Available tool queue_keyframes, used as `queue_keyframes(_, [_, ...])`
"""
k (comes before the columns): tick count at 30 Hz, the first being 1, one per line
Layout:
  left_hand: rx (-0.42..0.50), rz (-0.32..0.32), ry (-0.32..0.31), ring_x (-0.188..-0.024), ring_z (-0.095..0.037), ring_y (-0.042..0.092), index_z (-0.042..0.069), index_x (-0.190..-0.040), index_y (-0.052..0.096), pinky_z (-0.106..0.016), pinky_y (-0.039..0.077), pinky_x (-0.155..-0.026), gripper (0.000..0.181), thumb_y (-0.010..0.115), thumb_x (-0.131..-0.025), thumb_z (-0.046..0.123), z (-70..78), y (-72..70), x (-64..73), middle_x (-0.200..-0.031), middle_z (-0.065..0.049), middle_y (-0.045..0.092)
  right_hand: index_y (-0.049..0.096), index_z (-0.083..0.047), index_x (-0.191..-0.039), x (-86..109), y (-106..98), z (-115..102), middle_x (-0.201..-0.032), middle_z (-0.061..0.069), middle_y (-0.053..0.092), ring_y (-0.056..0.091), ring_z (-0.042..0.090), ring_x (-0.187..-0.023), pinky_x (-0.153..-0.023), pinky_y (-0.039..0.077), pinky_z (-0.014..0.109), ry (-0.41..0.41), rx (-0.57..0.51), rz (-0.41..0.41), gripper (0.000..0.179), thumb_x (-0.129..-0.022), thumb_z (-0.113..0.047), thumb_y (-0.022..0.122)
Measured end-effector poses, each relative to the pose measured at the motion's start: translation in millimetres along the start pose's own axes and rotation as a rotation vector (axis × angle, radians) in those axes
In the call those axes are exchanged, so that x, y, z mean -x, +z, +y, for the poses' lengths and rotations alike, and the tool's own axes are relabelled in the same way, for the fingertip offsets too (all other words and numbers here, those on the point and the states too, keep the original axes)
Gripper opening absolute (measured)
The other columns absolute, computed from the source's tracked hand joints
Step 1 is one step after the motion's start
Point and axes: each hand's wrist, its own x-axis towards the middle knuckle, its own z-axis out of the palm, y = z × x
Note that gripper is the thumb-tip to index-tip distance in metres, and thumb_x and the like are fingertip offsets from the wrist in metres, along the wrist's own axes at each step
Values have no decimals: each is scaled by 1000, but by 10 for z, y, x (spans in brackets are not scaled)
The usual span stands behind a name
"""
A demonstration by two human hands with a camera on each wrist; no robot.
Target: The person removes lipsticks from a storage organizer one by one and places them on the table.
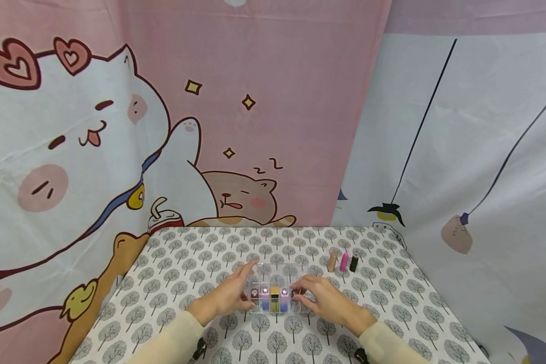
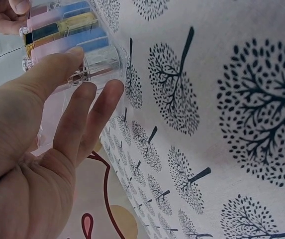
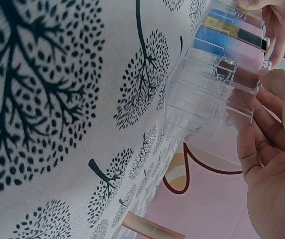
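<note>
A clear divided organizer [image 1: 277,270] sits on the patterned cloth, with a row of lipsticks upright in its front slots. Two are pink and blue tubes [image 1: 265,298], and between them is a gold and black one [image 1: 275,299]. My left hand [image 1: 223,298] holds the organizer's left side, thumb at the front and index finger reaching to the back corner. With my right hand [image 1: 329,301] I pinch the upper end of a lipstick with a clear base and dark red upper part [image 3: 241,75], standing in a slot right of the pink and blue tubes.
Back right of the organizer stand three more lipsticks: a tan one [image 1: 332,262], a bright pink one [image 1: 344,262] and a black one [image 1: 354,263]. The tree-print tablecloth [image 1: 277,341] ends at cartoon-printed curtains [image 1: 300,126] behind and at the sides.
</note>
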Motion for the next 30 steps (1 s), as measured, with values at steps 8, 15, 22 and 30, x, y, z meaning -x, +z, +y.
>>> queue_keyframes(8, [-12, 1, 4, -74, 1, 63, 39, -172, 5, -17, 59, -75, 130, 93, -80, 16, 2, -4, 7, -168, -22, 38, 74, -17, -131, 6, 10, -2, -123, -8, 76, 73, 8, -109, -101, 63, 31, 1, 17, -4, 32, -103, -31, 72])
queue_keyframes(15, [-9, 3, 2, -73, 0, 63, 38, -172, 4, -18, 59, -76, 130, 93, -81, 16, 7, -1, 3, -169, -24, 37, 74, -16, -131, 10, -8, 13, -121, -9, 75, 71, 5, -108, -98, 64, 31, 13, -10, -6, 31, -103, -29, 72])
queue_keyframes(22, [-23, 6, 0, -72, -1, 63, 38, -172, 4, -19, 58, -76, 129, 93, -81, 18, 5, -9, 1, -169, -23, 38, 73, -16, -132, 7, -49, 4, -122, -11, 74, 71, 3, -109, -99, 64, 30, -6, -17, 25, 30, -104, -28, 71])
queue_keyframes(30, [-22, 7, -6, -70, -3, 62, 39, -172, 4, -22, 59, -75, 129, 93, -81, 18, 3, 0, 0, -169, -21, 38, 75, -17, -126, -3, -91, 17, -112, -11, 74, 70, 0, -100, -91, 66, 32, -62, -8, 120, 25, -102, -23, 74])
